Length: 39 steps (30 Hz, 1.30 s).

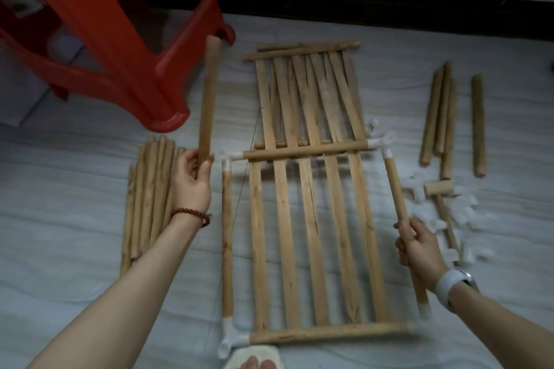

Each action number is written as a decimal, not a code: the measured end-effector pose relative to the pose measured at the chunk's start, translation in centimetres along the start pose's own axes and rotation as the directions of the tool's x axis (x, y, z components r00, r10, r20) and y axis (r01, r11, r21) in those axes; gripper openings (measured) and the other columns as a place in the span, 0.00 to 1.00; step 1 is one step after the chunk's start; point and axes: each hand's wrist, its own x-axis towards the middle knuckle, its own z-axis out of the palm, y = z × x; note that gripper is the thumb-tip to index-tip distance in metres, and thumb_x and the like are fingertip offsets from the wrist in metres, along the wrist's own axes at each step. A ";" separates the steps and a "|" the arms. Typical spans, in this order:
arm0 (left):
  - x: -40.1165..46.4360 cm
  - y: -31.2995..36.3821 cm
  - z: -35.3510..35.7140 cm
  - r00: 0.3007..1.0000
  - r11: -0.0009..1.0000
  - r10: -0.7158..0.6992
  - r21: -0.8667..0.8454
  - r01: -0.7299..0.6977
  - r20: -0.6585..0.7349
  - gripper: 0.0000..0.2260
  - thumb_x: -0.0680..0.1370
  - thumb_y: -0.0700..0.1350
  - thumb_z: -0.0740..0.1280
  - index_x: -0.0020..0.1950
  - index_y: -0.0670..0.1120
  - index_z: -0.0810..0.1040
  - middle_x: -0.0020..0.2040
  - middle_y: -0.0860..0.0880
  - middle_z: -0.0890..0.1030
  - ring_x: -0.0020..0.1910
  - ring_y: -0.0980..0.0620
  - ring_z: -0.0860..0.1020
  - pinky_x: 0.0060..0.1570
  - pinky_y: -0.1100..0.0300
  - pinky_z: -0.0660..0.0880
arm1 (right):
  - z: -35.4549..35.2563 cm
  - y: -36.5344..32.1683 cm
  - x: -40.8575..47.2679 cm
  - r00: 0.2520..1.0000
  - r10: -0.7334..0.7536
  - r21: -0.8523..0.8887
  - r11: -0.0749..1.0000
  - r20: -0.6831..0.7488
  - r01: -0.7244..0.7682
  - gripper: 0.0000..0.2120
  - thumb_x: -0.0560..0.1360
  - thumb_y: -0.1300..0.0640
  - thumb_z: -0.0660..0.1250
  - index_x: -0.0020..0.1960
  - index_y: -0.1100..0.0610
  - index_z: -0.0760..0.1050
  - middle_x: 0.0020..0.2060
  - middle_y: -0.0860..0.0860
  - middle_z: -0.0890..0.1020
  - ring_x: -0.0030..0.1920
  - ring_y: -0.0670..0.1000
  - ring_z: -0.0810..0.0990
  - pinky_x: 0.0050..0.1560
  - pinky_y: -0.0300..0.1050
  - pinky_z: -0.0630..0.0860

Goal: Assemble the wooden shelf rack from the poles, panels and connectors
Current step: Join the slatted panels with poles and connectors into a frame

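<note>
A slatted wooden panel [311, 240] lies flat on the floor in front of me, with white connectors [232, 337] at its corners. A side pole [227, 237] is plugged in along its left edge. My left hand [192, 180] grips the lower end of a loose pole [207, 105] that stands nearly upright and blurred. My right hand [419, 244] grips the right side pole [397, 189], whose top end sits in a white connector [385, 141] at the panel's far right corner. Further slatted panels [305, 93] lie stacked behind.
A bundle of long poles [148, 195] lies on the floor at left. Shorter poles [443, 117] lie at right, above a heap of white connectors [443, 219]. A red plastic stool [120, 39] stands at upper left. A foot [254, 364] shows at the bottom edge.
</note>
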 end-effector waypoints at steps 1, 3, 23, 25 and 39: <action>0.7 0.4 0.2 1.000 0.999 0.009 -0.031 -0.009 0.008 0.10 0.79 0.35 0.59 0.60 0.43 0.67 0.55 0.46 0.78 0.56 0.55 0.76 0.55 0.65 0.72 | 0.4 0.0 0.0 1.000 -0.004 -0.060 0.998 0.005 0.004 0.10 0.81 0.57 0.56 0.48 0.63 0.70 0.27 0.55 0.68 0.25 0.52 0.65 0.25 0.42 0.64; 1.9 1.0 0.5 1.000 0.998 0.018 -0.066 -0.017 0.018 0.10 0.80 0.36 0.58 0.59 0.45 0.63 0.55 0.50 0.78 0.57 0.57 0.76 0.54 0.66 0.74 | 0.9 0.2 -0.1 1.000 -0.011 -0.188 0.982 0.003 0.012 0.08 0.80 0.58 0.57 0.48 0.63 0.69 0.28 0.57 0.70 0.26 0.54 0.69 0.27 0.43 0.67; 3.6 -0.1 0.4 0.970 0.957 0.233 0.158 -0.242 0.074 0.12 0.78 0.45 0.63 0.59 0.48 0.63 0.53 0.41 0.76 0.55 0.49 0.78 0.53 0.56 0.76 | 3.0 -0.1 0.6 0.996 0.005 -0.506 0.861 -0.094 -0.052 0.07 0.81 0.57 0.55 0.49 0.61 0.65 0.37 0.59 0.74 0.44 0.64 0.78 0.40 0.50 0.70; 3.9 0.1 0.4 0.971 0.957 0.234 0.162 -0.240 0.054 0.15 0.78 0.45 0.62 0.62 0.44 0.63 0.55 0.40 0.76 0.57 0.48 0.77 0.54 0.57 0.76 | 2.9 -0.3 0.4 0.996 -0.034 -0.617 0.786 -0.082 -0.024 0.12 0.79 0.61 0.56 0.62 0.61 0.64 0.49 0.60 0.74 0.49 0.64 0.76 0.40 0.48 0.67; 4.2 0.5 0.3 0.953 0.921 0.271 0.252 -0.298 0.137 0.12 0.79 0.41 0.62 0.53 0.55 0.61 0.42 0.53 0.76 0.41 0.72 0.76 0.44 0.58 0.75 | 14.5 -13.6 4.4 0.773 -0.419 -0.796 0.167 0.477 0.582 0.24 0.80 0.53 0.52 0.75 0.48 0.52 0.72 0.54 0.62 0.73 0.56 0.56 0.71 0.66 0.41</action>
